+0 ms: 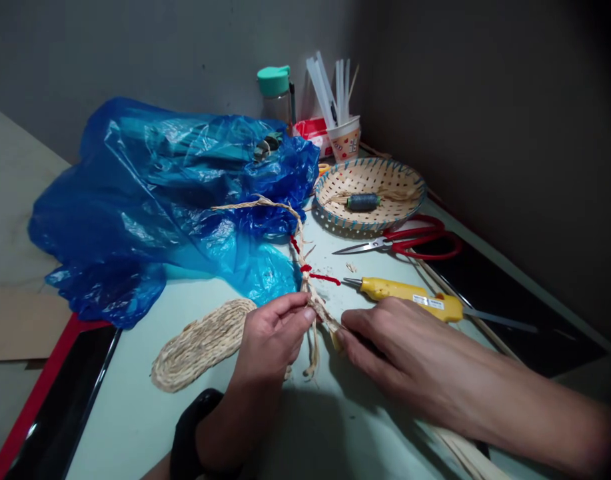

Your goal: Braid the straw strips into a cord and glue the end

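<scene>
A braided straw cord [299,233] runs down the middle of the table, tied round with a red pipe cleaner [325,277]. Just below the tie, my left hand [280,327] pinches the straw between thumb and fingers. My right hand [385,333] grips a twisted straw strand [328,321] slanting down to the right. Loose straw ends [312,360] hang between the two hands. An oval woven straw sole [200,347] lies flat to the left of my left hand. Beyond my right hand rests a yellow glue gun [410,293], its nozzle pointing left.
Red-handled scissors [415,240] lie before a woven basket [330,207] holding a spool of dark thread [362,202]. A blue plastic bag [150,193] fills the back left. Behind stand a paper cup [345,141] of glue sticks and a bottle [275,93]. Pale straw [460,450] lies under my right forearm.
</scene>
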Demonstrator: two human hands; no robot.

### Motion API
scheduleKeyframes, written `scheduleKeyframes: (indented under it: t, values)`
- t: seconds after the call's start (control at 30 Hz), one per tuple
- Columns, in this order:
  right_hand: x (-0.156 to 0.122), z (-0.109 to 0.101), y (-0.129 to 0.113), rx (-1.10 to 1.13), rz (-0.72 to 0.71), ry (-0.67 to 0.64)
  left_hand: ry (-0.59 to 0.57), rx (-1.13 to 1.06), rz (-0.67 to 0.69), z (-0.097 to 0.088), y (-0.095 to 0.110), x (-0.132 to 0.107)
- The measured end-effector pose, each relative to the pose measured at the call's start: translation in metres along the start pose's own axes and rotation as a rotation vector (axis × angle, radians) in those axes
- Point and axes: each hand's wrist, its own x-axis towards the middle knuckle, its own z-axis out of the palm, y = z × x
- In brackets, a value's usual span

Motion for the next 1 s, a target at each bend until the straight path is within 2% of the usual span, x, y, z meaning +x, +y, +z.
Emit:
scheduleKeyframes:
  t: [0.3, 0.47, 0.67, 0.87, 1.0]
  values:
    - [-0.001, 0.0, 0.001, -0.008, -0.009, 0.01, 0.05, 0.091, 0.017, 0.001, 0.001, -0.001]
    - [-0.002, -0.005, 0.001, 0.04, 0.081, 0.022, 0.009, 0.071, 0.005, 0.0, 0.003, -0.002]
    - [0.001, 0.0, 0.007, 0.175, -0.004, 0.084, 0.0, 0.005, 0.004, 0.0, 0.003, 0.0]
    - [0.0, -0.002, -0.006, 0.043, -0.039, 0.124, 0.018, 0.069, 0.037, 0.003, 0.004, -0.001]
    - [-0.001, 0.004, -0.022, -0.179, -0.053, 0.146, 0.023, 0.095, 0.035, 0.006, 0.002, -0.003]
